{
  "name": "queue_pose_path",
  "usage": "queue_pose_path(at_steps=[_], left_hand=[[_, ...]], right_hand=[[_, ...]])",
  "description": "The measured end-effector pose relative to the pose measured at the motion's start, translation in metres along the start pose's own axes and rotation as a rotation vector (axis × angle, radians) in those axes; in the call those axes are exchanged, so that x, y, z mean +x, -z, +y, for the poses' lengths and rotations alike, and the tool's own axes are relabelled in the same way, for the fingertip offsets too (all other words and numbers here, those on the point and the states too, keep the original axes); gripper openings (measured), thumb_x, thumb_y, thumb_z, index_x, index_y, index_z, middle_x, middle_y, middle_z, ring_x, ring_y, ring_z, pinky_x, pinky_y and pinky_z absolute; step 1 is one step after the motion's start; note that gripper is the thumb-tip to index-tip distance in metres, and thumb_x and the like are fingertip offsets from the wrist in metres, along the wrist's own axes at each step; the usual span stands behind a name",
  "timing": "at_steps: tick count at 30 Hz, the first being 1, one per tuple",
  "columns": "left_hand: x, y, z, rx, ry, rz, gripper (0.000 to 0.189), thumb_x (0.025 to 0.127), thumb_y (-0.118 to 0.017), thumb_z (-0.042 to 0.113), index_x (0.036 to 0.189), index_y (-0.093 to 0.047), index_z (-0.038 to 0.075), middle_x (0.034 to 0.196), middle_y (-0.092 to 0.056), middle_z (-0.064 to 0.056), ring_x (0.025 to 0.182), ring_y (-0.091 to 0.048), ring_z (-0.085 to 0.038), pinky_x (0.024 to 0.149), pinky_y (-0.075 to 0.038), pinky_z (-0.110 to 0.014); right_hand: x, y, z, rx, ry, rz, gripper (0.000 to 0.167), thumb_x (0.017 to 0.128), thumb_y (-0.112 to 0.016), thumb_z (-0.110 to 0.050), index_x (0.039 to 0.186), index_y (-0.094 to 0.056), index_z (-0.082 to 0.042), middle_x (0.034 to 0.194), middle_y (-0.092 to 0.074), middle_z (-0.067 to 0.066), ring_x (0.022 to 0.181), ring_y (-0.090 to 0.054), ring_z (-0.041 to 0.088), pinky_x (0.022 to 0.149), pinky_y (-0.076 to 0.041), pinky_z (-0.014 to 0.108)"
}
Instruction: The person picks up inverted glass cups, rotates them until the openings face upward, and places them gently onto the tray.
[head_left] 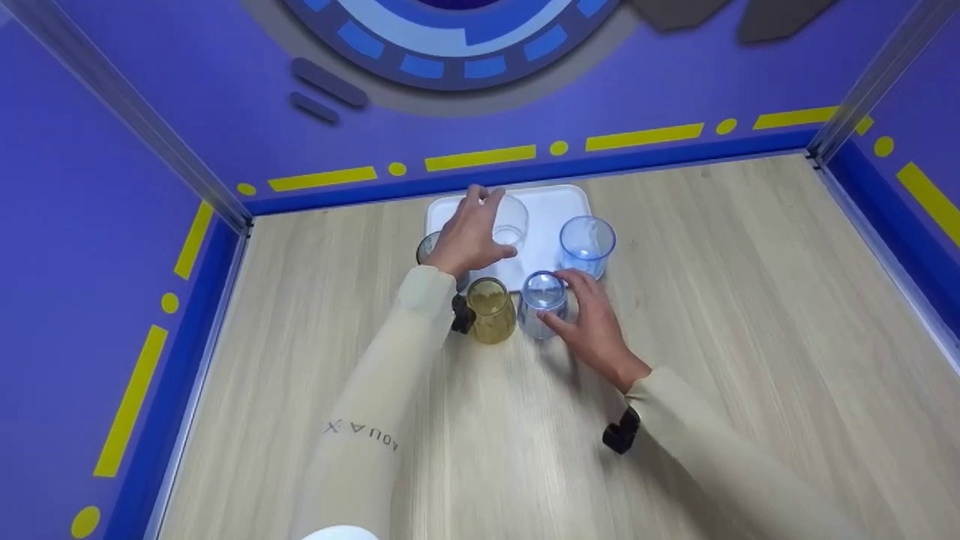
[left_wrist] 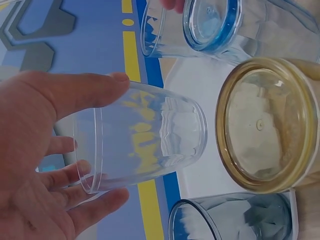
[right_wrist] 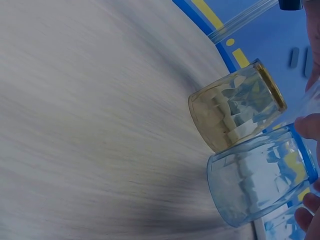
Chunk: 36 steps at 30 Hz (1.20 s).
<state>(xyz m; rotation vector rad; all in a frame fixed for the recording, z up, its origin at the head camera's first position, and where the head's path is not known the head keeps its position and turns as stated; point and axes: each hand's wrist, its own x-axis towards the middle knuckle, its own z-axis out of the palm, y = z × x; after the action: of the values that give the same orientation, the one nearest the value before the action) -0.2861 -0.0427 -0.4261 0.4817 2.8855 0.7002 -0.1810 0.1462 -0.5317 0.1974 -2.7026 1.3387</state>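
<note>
My left hand (head_left: 471,234) holds a clear drinking glass (left_wrist: 150,132) by its rim end, thumb on one side and fingers on the other. The glass is over the white tray (head_left: 551,199), its base downward. My right hand (head_left: 592,322) grips an upside-down pale blue glass (head_left: 543,304) near its base; that glass stands on the table in front of the tray. Beside it, an amber glass (head_left: 491,311) stands upside down too, untouched. A second blue glass (head_left: 587,244) is mouth-up at the tray's right side. A grey glass (left_wrist: 245,217) at the tray's left is partly hidden by my left hand in the head view.
The wood-grain table (head_left: 525,450) meets a blue-purple back wall (head_left: 480,120) just behind the tray. Side panels rise at left and right. A white round edge (head_left: 341,533) shows at the bottom of the head view.
</note>
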Motion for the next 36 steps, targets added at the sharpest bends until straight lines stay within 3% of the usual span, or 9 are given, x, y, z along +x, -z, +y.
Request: queue_pose_path(at_steps=[21, 36], left_hand=[[0.009, -0.004, -0.009, 0.058, 0.001, 0.014, 0.093, 0.078, -0.080, 0.034, 0.153, -0.029, 0.016, 0.147, -0.032, -0.010, 0.132, -0.041, -0.022, 0.103, -0.047, -0.037], [0.014, -0.010, -0.017, 0.056, -0.017, 0.016, 0.090, 0.079, -0.079, 0.033, 0.152, -0.030, 0.018, 0.147, -0.033, -0.012, 0.131, -0.043, -0.024, 0.103, -0.047, -0.038]], right_hand=[[0.007, -0.008, 0.001, -0.028, -0.109, -0.044, 0.074, 0.085, -0.073, -0.034, 0.145, -0.036, -0.011, 0.146, -0.042, 0.011, 0.136, -0.040, 0.029, 0.114, -0.033, 0.049], [0.009, -0.013, 0.003, 0.006, -0.125, -0.019, 0.074, 0.082, -0.077, -0.033, 0.141, -0.041, -0.009, 0.138, -0.049, 0.013, 0.130, -0.045, 0.030, 0.111, -0.037, 0.049]])
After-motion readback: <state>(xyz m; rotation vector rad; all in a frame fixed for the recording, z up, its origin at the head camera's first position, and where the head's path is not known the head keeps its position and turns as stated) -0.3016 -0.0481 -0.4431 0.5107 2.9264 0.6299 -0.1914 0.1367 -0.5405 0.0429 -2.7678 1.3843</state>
